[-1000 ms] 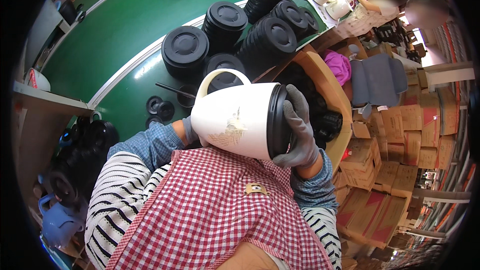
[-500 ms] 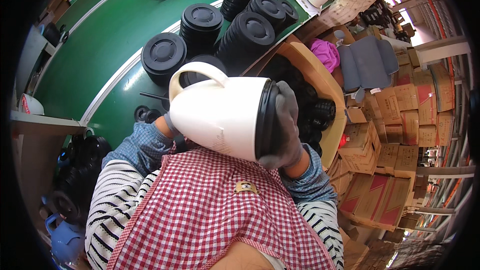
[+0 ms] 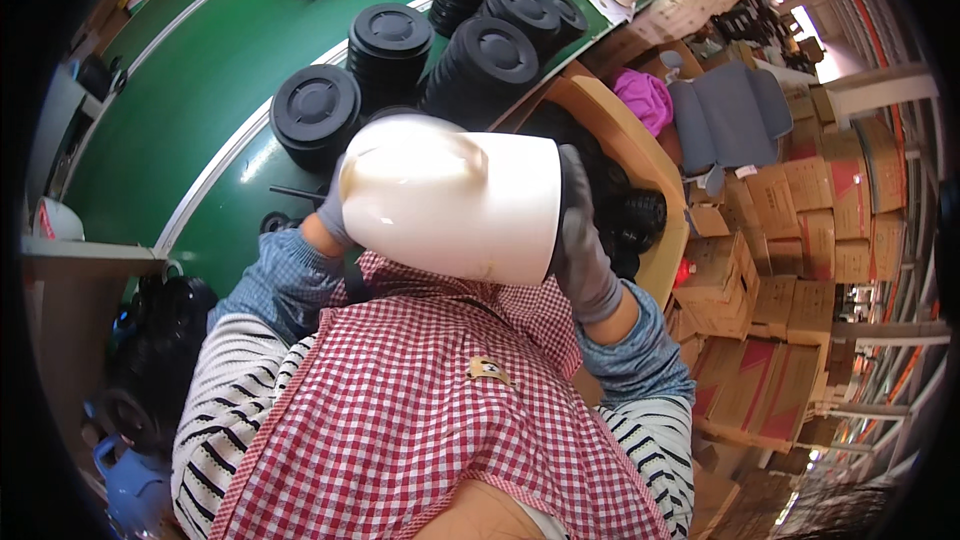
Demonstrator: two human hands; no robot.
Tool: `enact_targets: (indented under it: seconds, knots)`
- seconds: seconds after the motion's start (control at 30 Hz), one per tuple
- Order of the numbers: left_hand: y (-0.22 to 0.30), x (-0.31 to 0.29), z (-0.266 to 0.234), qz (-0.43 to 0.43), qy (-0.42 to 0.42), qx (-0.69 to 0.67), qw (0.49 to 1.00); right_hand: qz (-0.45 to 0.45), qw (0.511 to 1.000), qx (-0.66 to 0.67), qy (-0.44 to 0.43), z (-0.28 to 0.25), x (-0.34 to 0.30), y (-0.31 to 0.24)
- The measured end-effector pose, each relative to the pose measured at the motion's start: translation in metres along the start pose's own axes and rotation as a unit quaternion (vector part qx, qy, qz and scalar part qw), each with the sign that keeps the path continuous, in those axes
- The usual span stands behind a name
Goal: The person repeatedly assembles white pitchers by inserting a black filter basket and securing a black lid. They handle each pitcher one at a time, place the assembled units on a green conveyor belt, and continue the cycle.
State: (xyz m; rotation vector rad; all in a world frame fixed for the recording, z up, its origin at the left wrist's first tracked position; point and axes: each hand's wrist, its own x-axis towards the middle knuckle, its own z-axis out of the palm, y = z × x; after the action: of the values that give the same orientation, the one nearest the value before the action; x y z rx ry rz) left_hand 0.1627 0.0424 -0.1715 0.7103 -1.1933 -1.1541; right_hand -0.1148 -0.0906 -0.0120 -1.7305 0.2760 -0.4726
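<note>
A white pot (image 3: 440, 210) lies on its side in the air in front of the wearer's chest, between two grey-gloved hands, with its handle (image 3: 472, 162) turned up toward the camera and blurred. The left hand (image 3: 335, 215) is at the rounded end of the pot, on its far left side; its fingers are hidden behind the white wall, so I cannot tell how they close. The right hand (image 3: 585, 255) grips the opposite, wide end, wrapped against a black lid (image 3: 566, 190) of which only a narrow dark edge shows between the glove and the white rim. The pot hangs above the top of a red checked apron (image 3: 430, 410). Just beyond it, stacks of black lids (image 3: 315, 105) stand on a green table (image 3: 180, 90), with a thin black rod (image 3: 295, 192) near the left hand. To the right of the right hand is an open cardboard box (image 3: 668, 180) holding black parts (image 3: 638, 218).
</note>
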Motion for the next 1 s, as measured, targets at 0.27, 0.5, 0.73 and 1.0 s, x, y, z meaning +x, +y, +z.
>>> enact_targets:
  seconds: [0.27, 0.5, 0.73, 1.0]
  knots:
    - [-0.064, -0.007, 0.008, -0.028, 0.056, -0.093, 0.994, -0.242, 0.927, -0.286, -0.001, -0.001, -0.015, -0.006]
    - [-0.040, 0.005, 0.008, -0.034, 0.018, -0.239, 0.970, -0.137, 0.981, -0.135, -0.004, -0.010, -0.020, 0.003]
    - [-0.019, 0.024, 0.025, 0.012, -0.034, -0.018, 0.999, -0.064, 0.996, -0.023, 0.065, -0.014, -0.033, 0.007]
    - [-0.024, 0.026, 0.038, 0.008, -0.026, -0.028, 0.999, -0.219, 0.938, -0.263, 0.058, -0.018, -0.035, 0.003]
